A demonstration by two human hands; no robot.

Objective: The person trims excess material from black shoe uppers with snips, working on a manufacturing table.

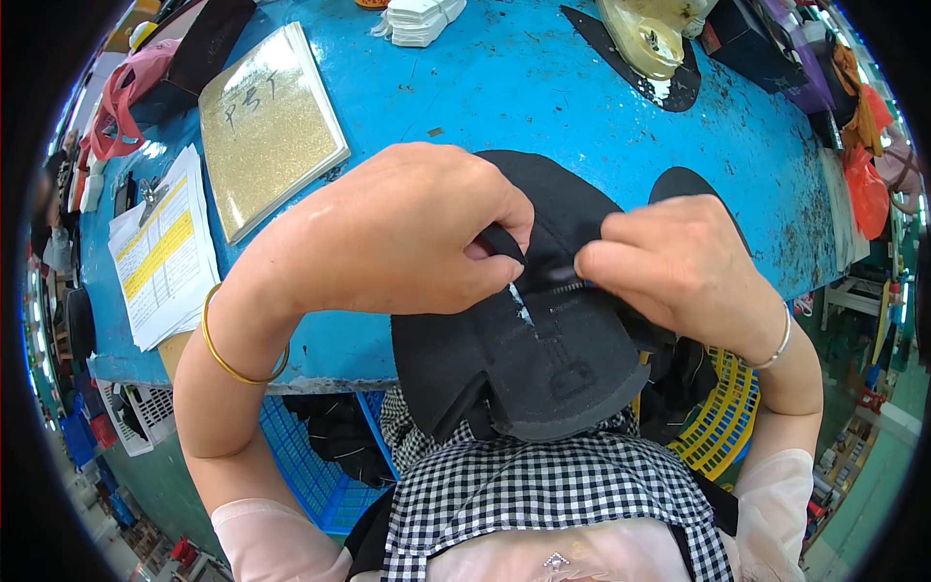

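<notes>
A black, padded-looking fabric piece [567,373] with stitched lines lies across the table's front edge and my lap. My left hand [407,233] is closed above it, pinching a narrow black strip [501,242] between thumb and fingers. Just below those fingertips, a white smear [521,306] like glue runs along the piece. On the right, my right hand [669,257] is closed with its thumb tip at the piece, beside a short row of teeth-like stitching [567,286]. What its fingers grip is hidden and slightly blurred.
A gold glitter notebook [267,121] and clipped papers [170,252] lie left on the blue table [465,107]. A yellowish container [650,44] with white residue stands far right on a black sheet [679,87]. Below are a blue basket [310,456] and a yellow basket [722,412].
</notes>
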